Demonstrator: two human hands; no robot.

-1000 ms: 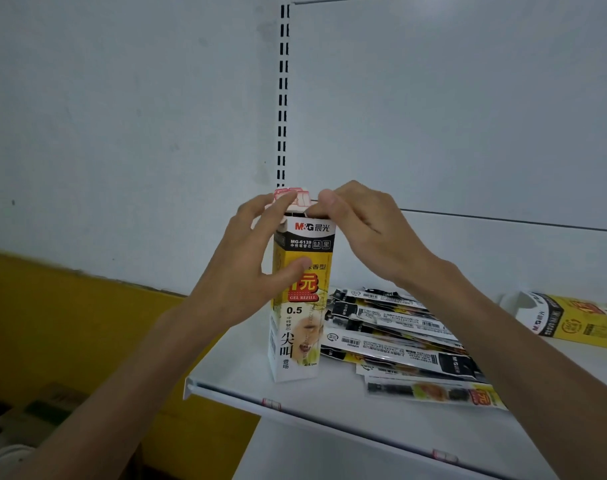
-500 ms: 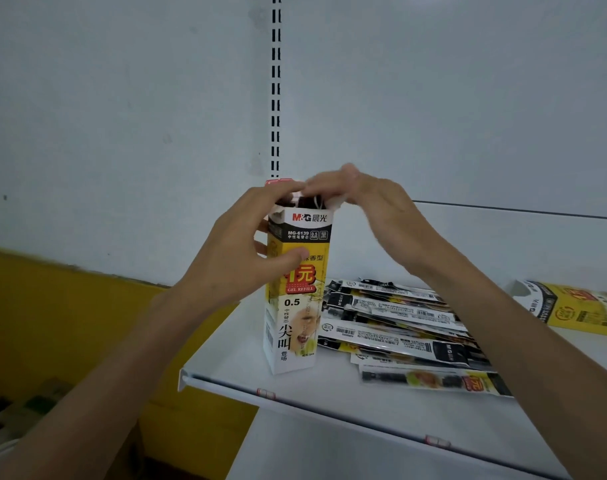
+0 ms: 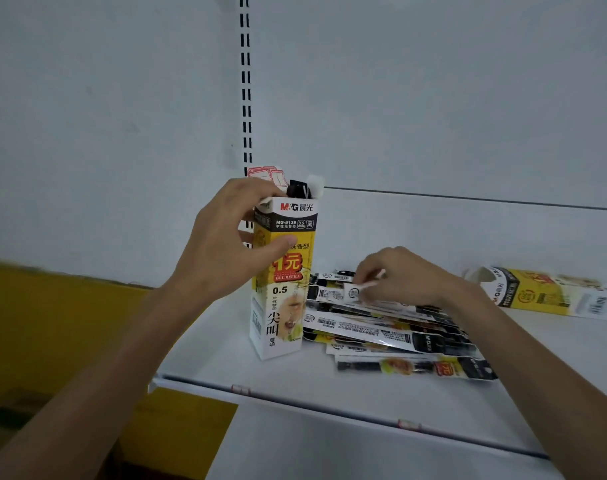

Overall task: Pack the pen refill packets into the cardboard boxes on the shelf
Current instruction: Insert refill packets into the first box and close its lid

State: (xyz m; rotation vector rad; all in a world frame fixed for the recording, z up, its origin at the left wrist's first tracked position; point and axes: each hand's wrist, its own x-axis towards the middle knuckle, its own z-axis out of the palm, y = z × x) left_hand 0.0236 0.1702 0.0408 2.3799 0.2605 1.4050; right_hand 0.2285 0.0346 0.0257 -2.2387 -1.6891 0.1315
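Yellow-white box (image 3: pixel 283 282) upright, top open — L hand (image 3: pixel 226 247) grips it | R hand (image 3: pixel 399 278) pinches packet (image 3: pixel 355 292) on pile (image 3: pixel 381 329)

Dim, flat light, soft blur (wide-angle curve at edges)

Upright box (image 3: pixel 281 289) left of packets (image 3: pixel 392 334), on shelf (image 3: pixel 329 393)
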